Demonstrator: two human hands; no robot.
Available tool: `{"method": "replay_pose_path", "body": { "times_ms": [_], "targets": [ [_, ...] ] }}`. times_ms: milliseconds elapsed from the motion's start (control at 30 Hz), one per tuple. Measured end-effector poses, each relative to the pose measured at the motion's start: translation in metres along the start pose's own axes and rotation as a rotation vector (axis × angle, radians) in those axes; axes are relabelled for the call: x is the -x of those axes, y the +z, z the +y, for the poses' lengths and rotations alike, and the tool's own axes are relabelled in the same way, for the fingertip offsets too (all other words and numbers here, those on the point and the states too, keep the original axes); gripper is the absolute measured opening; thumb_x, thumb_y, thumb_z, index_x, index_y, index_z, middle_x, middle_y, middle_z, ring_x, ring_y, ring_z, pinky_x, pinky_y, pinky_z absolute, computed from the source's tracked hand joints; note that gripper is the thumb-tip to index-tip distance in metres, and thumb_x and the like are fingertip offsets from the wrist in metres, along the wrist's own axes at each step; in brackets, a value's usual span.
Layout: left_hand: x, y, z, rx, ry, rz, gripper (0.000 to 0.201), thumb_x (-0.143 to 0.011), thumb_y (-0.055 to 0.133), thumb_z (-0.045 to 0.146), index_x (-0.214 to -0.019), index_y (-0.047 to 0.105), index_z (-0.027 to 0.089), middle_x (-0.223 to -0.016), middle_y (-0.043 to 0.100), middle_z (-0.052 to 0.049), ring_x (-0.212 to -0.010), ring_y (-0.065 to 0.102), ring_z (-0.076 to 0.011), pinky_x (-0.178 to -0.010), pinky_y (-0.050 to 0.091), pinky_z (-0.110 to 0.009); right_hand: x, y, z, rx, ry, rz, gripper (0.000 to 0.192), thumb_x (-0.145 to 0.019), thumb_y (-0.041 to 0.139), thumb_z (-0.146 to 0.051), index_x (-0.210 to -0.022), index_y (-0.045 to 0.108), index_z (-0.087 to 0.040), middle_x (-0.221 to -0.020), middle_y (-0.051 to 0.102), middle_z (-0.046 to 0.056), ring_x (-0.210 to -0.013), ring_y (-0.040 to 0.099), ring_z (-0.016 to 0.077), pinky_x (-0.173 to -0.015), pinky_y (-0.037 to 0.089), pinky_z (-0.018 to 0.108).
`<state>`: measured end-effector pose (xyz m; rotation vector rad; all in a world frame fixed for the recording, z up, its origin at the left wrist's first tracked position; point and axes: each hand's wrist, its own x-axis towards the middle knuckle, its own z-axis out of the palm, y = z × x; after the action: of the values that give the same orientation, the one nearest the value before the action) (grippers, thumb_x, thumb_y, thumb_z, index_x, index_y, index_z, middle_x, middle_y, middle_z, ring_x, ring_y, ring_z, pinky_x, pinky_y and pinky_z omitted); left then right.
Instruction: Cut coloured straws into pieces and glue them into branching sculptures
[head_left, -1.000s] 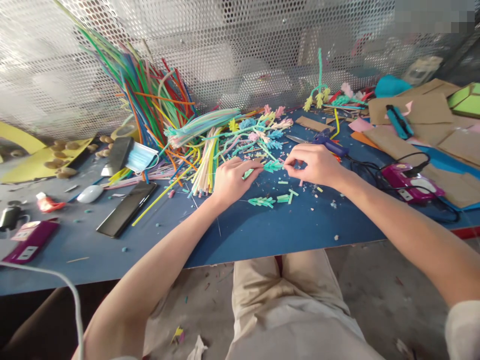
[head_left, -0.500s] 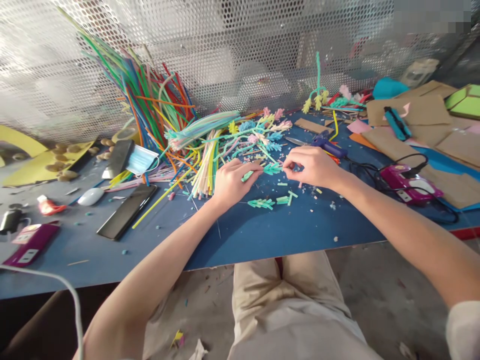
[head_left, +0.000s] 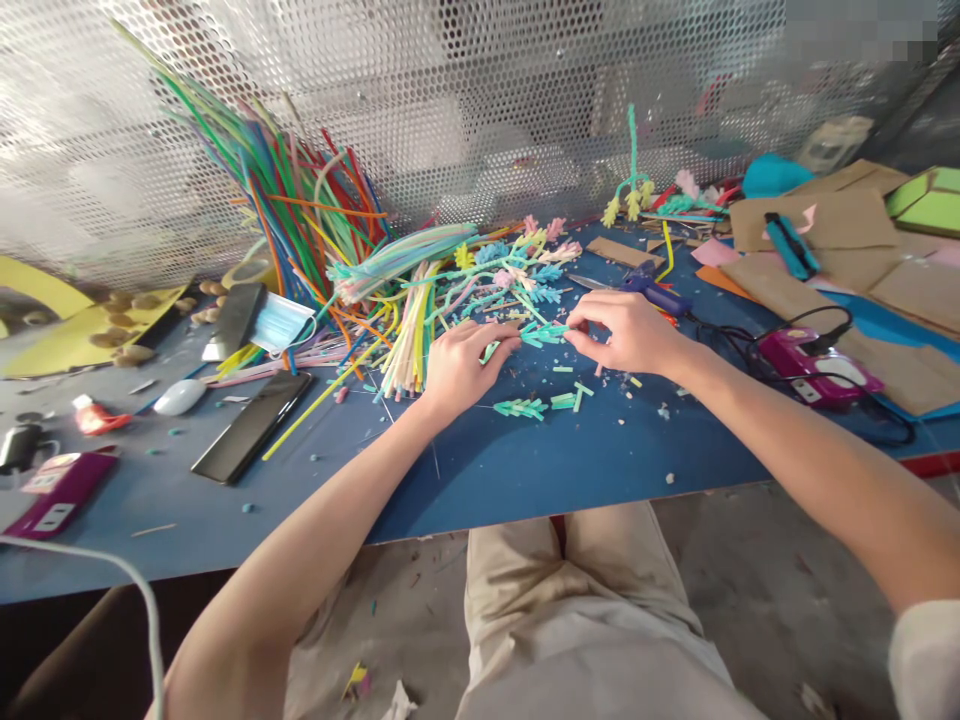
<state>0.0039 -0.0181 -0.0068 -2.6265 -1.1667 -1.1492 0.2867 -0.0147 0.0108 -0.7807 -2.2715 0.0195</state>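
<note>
My left hand (head_left: 459,365) pinches one end of a mint-green pipe-cleaner piece (head_left: 541,335) just above the blue table (head_left: 525,460). From the other side my right hand (head_left: 628,330) grips the same piece with its fingertips. A finished green sprig (head_left: 523,407) and short green cut bits (head_left: 570,398) lie on the table just in front of the hands. Behind the hands spreads a pile of pastel pipe-cleaner sprigs (head_left: 517,270).
A bundle of long coloured pipe cleaners (head_left: 300,210) leans on the perforated metal wall. A blue glue gun (head_left: 660,293) and magenta power strip (head_left: 814,360) lie to the right; a black phone (head_left: 251,425), face mask (head_left: 279,320) and white mouse (head_left: 178,397) to the left. Cardboard (head_left: 840,215) at far right.
Both hands have stayed on the green piece, with only small finger shifts. The view has drifted slightly.
</note>
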Motion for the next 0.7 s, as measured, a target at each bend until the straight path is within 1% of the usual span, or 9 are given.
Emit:
{"method": "replay_pose_path", "body": {
  "times_ms": [100,200,367,533,700],
  "targets": [
    [0.0,0.0001,-0.0004,0.022,0.014,0.007,0.024,-0.105,0.061,0.04,-0.106,0.079,0.023,-0.096,0.081,-0.002,-0.081,0.071,-0.0152,-0.077,0.052,-0.029,-0.0001,-0.0011,-0.0002,-0.01,-0.027,-0.008,0.017,-0.099,0.058,-0.028,-0.084,0.064,-0.022,-0.081,0.07,0.003,-0.077,0.062,0.0184,-0.075,0.048,0.033],
    [0.0003,0.0004,-0.0008,0.03,0.016,0.008,0.024,-0.105,0.061,0.04,-0.106,0.079,0.024,-0.098,0.082,-0.002,-0.085,0.072,-0.0163,-0.081,0.054,-0.03,-0.0002,-0.0029,-0.0008,-0.009,-0.014,-0.011,0.017,-0.1,0.058,-0.031,-0.087,0.065,-0.022,-0.082,0.071,0.003,-0.079,0.063,0.019,-0.076,0.049,0.034],
    [0.0,0.0004,0.0,0.018,0.007,-0.01,0.025,-0.106,0.06,0.04,-0.106,0.079,0.024,-0.099,0.082,-0.003,-0.087,0.073,-0.0174,-0.082,0.054,-0.031,-0.0015,-0.0034,-0.0045,-0.028,0.003,0.014,0.018,-0.1,0.062,-0.035,-0.091,0.07,-0.021,-0.087,0.074,0.004,-0.08,0.066,0.0191,-0.078,0.05,0.034],
    [-0.0013,-0.0017,0.0015,0.006,0.046,0.004,0.023,-0.105,0.062,0.039,-0.104,0.079,0.024,-0.096,0.082,-0.002,-0.082,0.072,-0.017,-0.079,0.054,-0.031,-0.0022,-0.0016,-0.0041,-0.015,-0.009,0.033,0.021,-0.102,0.059,-0.032,-0.086,0.069,-0.022,-0.082,0.074,0.003,-0.079,0.065,0.0192,-0.08,0.051,0.036],
    [-0.0016,-0.0036,0.0002,-0.027,0.117,0.024,0.019,-0.104,0.064,0.035,-0.105,0.079,0.024,-0.096,0.082,0.0,-0.08,0.07,-0.0163,-0.078,0.053,-0.031,-0.0007,-0.0043,0.0008,-0.03,-0.041,0.035,0.017,-0.099,0.062,-0.029,-0.086,0.07,-0.023,-0.086,0.076,0.003,-0.079,0.065,0.0194,-0.083,0.052,0.038]
  ]
}}
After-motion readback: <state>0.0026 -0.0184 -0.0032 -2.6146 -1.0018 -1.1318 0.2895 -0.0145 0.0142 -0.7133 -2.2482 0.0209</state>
